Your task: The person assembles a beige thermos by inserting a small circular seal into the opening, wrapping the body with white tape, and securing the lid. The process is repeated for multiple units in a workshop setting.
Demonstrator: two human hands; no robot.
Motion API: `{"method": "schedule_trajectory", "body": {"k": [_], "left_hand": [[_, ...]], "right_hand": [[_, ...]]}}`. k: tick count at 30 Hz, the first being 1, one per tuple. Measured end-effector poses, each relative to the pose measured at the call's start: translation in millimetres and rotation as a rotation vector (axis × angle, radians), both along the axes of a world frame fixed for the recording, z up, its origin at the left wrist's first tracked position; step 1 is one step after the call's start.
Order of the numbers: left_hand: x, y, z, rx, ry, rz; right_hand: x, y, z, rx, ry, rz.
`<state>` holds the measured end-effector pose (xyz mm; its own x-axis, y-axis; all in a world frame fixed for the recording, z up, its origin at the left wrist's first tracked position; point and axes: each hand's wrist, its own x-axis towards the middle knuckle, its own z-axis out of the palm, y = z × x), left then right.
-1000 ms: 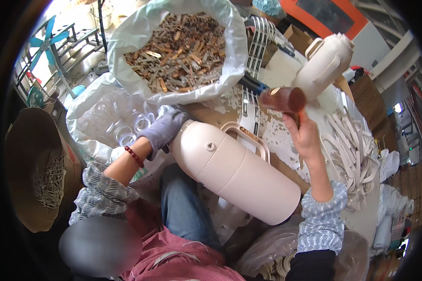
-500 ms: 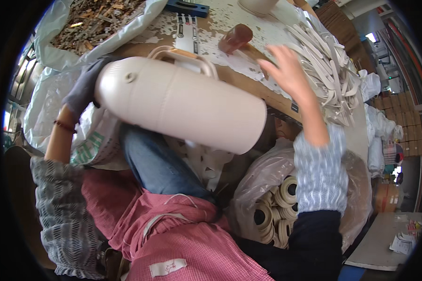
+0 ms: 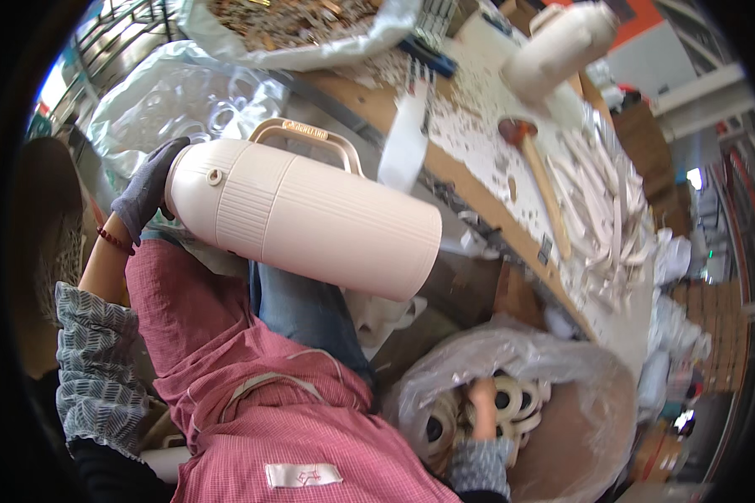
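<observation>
Worktable [image 3: 478, 151] at two o'clock. My left hand [image 3: 149, 189], curled, grips the flask [image 3: 302, 218]; my right hand [image 3: 482, 398], five o'clock, sits among rings [image 3: 450, 412], closure and hold undeterminable.

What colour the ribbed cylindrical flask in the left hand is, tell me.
The ribbed cylindrical flask is pale pinkish beige, clearest in the head view.

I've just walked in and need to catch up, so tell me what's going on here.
The person's gloved left hand holds a pale flask on its side by the rounded end, its handle uppermost. The bare right hand is down in a clear bag among pale rings; whether its fingers grip one is hard to tell. A mallet lies on the table beside a heap of pale strips, and a second flask is farther back.
</observation>
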<state>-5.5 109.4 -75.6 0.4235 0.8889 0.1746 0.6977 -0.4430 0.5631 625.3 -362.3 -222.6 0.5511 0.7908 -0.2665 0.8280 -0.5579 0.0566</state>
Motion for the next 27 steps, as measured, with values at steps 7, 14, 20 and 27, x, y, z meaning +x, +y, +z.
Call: {"method": "schedule_trajectory", "body": {"k": [7,14,20,27], "left_hand": [[-83,-20,-31,-0.199,-0.641,0.384],[-146,-80,-21,0.428,-0.126,0.490],[-171,-184,32,0.446,-0.127,0.686],[-189,-204,-37,-0.012,-1.091,0.708]], "right_hand": [[-133,149,276,0.317,0.693,0.445],[-313,211,161,-0.075,1.618,0.419],[-302,250,196,-0.361,1.976,0.941],[-280,319,180,0.230,1.931,0.219]]}}
